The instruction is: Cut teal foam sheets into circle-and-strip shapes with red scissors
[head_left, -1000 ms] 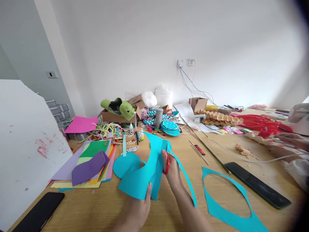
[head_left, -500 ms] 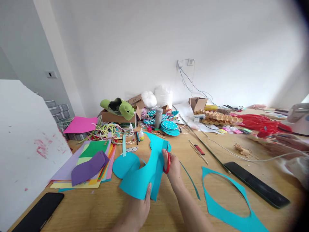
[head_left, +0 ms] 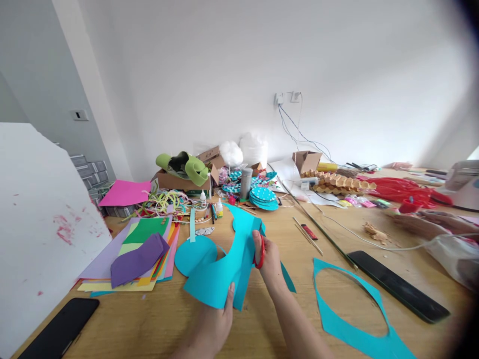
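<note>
I see a tall gray bottle (head_left: 246,185) near the back of my tabletop (head_left: 138,324). Two puffy white things (head_left: 242,151) are behind the bottle. To its left, a floppy green thing (head_left: 196,170) sits on a brown box (head_left: 170,180). To its right, I see bumpy egg trays (head_left: 342,183), then a shiny red heap (head_left: 392,189). Way in front of it, a black phone (head_left: 60,326) lies on the left and a long black thing (head_left: 398,285) on the right.

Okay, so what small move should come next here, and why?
Probably another short snip with the red-handled scissors: the right hand has them at the blue paper's upper edge, while the left hand holds its lower edge.
</note>
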Tool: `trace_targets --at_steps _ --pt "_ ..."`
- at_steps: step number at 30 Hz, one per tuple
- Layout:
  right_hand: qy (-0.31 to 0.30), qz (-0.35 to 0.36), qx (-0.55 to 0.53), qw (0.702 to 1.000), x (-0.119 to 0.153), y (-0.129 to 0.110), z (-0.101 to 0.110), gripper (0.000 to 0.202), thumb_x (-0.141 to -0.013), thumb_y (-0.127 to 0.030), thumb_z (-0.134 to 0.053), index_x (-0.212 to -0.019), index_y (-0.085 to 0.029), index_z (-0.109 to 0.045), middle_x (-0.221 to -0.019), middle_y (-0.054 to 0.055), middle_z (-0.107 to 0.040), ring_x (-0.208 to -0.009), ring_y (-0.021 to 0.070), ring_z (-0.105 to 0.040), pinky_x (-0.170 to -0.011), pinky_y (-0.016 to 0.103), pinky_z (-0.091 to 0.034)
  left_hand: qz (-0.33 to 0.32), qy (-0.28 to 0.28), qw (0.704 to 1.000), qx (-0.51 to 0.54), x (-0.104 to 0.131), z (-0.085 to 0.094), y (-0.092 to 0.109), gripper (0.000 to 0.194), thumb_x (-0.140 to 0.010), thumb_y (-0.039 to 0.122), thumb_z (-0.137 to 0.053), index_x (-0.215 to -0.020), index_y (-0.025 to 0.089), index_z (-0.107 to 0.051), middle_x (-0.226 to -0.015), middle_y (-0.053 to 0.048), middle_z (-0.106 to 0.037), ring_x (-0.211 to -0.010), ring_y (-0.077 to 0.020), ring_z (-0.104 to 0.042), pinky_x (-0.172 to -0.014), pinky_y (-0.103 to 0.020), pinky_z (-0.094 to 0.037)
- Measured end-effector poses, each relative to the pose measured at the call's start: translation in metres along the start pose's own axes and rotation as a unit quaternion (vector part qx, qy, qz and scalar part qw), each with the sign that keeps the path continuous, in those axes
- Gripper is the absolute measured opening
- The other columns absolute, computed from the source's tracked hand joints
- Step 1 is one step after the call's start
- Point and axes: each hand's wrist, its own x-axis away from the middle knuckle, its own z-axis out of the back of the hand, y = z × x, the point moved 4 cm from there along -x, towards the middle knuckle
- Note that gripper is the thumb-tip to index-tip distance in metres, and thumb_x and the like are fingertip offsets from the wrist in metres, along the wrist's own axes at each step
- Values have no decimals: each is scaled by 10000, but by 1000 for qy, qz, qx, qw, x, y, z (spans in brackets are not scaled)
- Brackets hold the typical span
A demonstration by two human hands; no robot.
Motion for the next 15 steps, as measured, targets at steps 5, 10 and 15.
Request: trace_targets --at_steps 5,10,15 --pt "-9 -6 28 1000 -1 3 -1 621 -754 -799 -296 -487 -239 -326 -393 -30 -357 -407 130 -375 -425 245 -239 -7 7 999 -46 0 -1 -2 386 -846 458 -535 -1113 207 -657 -1095 -124 -692 -1019 -290 -643 -909 -441 -519" --pt "-19 -11 60 998 -1 5 0 613 -757 -795 -310 -497 -241 -351 -389 -16 -413 -402 150 -427 -438 251 -257 -15 41 997 -62 -2 3 2 403 -824 481 -562 -1099 204 -660 -1029 -113 -715 -980 -285 -657 -852 -413 -551" --pt "-11 6 127 992 -1 4 2 584 -787 -764 -312 -523 -245 -358 -461 19 -501 -454 179 -486 -468 262 -264 -8 48 996 -78 0 0 7 419 -825 531 -531 -1022 192 -680 -993 -130 -719 -921 -305 -666 -832 -439 -548"
